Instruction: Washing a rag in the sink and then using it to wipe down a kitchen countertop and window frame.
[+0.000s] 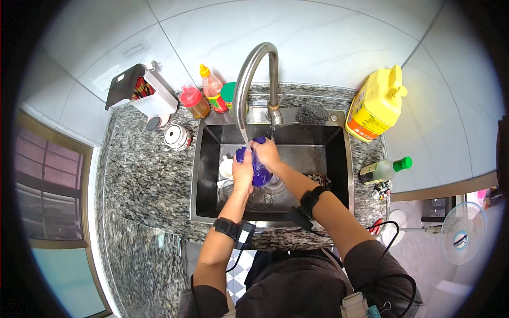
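Under the running steel faucet (243, 95), a wet purple cloth (261, 177) hangs bunched between both hands. My left hand (242, 171) grips its left side, and my right hand (266, 154) has hold of its upper right. Water from the spout falls onto the cloth between them. Beneath is a dark metal sink (302, 155). A white cup (226, 167) lies in it, left of my left hand, and clear glassware (260, 198) rests near the drain. A patterned item (320, 179), partly behind my right forearm, lies on the right of the basin.
Left of the sink stand a chopstick holder (155, 103), a white jar (175, 137), a red-lidded jar (195, 103) and a sauce bottle (214, 91). A scouring pad (312, 114) sits behind the basin. A yellow jug (375, 105) and a green-capped bottle (383, 171) stand right.
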{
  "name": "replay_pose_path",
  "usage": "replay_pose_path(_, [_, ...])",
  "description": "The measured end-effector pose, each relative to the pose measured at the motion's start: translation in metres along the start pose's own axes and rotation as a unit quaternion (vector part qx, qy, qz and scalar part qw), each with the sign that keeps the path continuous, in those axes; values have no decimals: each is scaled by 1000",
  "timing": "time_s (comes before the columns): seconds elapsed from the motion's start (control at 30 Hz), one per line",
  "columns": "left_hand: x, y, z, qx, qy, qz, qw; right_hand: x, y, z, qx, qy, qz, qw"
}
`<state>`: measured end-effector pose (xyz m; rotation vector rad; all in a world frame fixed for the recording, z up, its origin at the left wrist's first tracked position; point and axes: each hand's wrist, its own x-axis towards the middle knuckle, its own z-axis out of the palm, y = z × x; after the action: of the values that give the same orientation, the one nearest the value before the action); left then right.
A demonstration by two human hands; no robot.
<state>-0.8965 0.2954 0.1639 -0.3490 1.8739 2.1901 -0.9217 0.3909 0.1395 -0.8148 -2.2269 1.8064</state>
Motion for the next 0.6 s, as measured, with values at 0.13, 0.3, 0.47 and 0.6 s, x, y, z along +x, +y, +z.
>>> replay_pose_path(0.13, [-14,5,-9,-210,-55,-115,969,3,-5,-2,91,-42,71,992])
replay_pose_path(0.3, [26,-10,-37,-348,-93,-186,914,-48,-16,-8,125,-131,-70,981])
replay_pose_path(0.47, [36,-18,-43,-316,-174,-190,913,-90,-28,6,-160,-9,-221,962])
replay_pose_path(0.6, [23,-12,-32,-279,-129,-251,918,-39,-20,8,-181,-2,-116,977])
